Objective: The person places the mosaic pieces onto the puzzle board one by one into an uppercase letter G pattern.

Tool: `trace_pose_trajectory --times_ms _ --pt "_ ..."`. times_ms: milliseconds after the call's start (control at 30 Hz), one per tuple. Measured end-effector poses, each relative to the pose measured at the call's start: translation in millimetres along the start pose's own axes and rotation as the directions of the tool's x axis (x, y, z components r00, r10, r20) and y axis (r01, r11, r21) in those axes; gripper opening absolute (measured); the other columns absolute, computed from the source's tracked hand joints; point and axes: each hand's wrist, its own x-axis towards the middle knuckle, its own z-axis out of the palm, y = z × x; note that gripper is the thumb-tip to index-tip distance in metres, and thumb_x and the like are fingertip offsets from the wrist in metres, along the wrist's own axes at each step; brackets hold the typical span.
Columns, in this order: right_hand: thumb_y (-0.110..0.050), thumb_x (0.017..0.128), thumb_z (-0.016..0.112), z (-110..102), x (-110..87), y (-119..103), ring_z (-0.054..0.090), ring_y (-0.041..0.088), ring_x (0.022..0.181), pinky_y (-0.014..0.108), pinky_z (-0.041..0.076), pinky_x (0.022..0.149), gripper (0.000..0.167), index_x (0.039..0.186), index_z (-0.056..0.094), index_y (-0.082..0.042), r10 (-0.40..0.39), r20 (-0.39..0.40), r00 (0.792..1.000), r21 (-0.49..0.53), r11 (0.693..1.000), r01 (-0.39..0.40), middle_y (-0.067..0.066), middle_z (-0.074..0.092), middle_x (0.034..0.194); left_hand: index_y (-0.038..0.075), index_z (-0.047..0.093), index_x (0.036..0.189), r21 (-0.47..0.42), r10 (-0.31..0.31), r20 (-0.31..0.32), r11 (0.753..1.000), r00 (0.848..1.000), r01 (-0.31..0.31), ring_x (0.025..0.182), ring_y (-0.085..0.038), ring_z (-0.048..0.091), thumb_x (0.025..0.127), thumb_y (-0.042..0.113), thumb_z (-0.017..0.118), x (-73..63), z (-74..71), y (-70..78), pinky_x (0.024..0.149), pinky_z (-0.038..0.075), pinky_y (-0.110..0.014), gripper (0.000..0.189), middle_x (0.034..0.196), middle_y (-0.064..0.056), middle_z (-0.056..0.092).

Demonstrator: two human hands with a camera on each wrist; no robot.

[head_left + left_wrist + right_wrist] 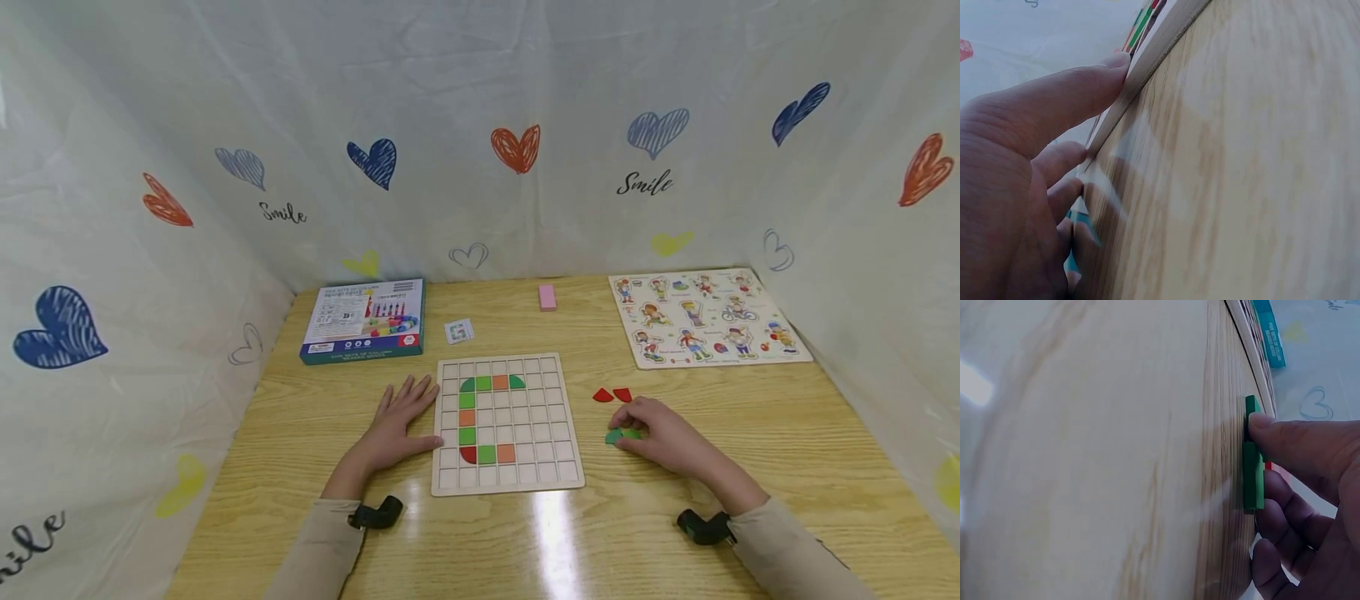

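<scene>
A pale wooden grid board [536,485] lies in front, with green, orange and dark red tiles forming an open C shape in its squares. My left hand [397,425] rests flat at the board's left edge, fingers spread; in the left wrist view the thumb [1094,84] touches the board's side. To the right of the board, my right hand [660,433] pinches a dark green quarter-round tile [612,437] between thumb and fingers. A lighter green tile [1253,478] lies right beside it. Two red quarter-round tiles [603,395] lie just beyond that hand.
Behind the board are a small pattern card [459,331] and a pink block [547,297]. A blue-green box [363,320] stands back left. A picture puzzle board [705,317] lies back right. A white curtain [450,100] with hearts encloses the table.
</scene>
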Motion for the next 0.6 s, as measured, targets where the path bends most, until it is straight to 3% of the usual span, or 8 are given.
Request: trace_pose_trajectory --times_ms 367,600 --pt "-0.015 0.094 0.074 7.6 7.3 -2.6 0.058 0.005 0.080 0.026 0.052 0.071 0.008 0.099 0.068 -0.019 -0.004 -0.046 0.999 0.042 0.999 0.006 -0.011 0.063 0.089 0.019 0.030 0.162 -0.004 0.001 0.001 1.000 1.000 -0.001 0.157 -0.029 -0.001 0.089 0.052 0.073 -0.9 1.1 -0.8 0.123 -0.011 -0.053 0.091 0.170 -0.002 0.015" --pt "-0.012 0.096 0.071 6.6 10.2 -4.4 0.055 0.003 0.077 0.025 0.050 0.068 0.010 0.104 0.072 -0.017 -0.019 -0.021 1.000 0.002 1.000 0.019 -0.012 0.063 0.089 0.019 0.029 0.162 0.000 -0.003 0.004 1.000 1.000 0.003 0.157 -0.029 -0.001 0.089 0.052 0.073 -0.7 0.1 0.3 0.123 -0.011 -0.052 0.091 0.170 -0.001 0.015"
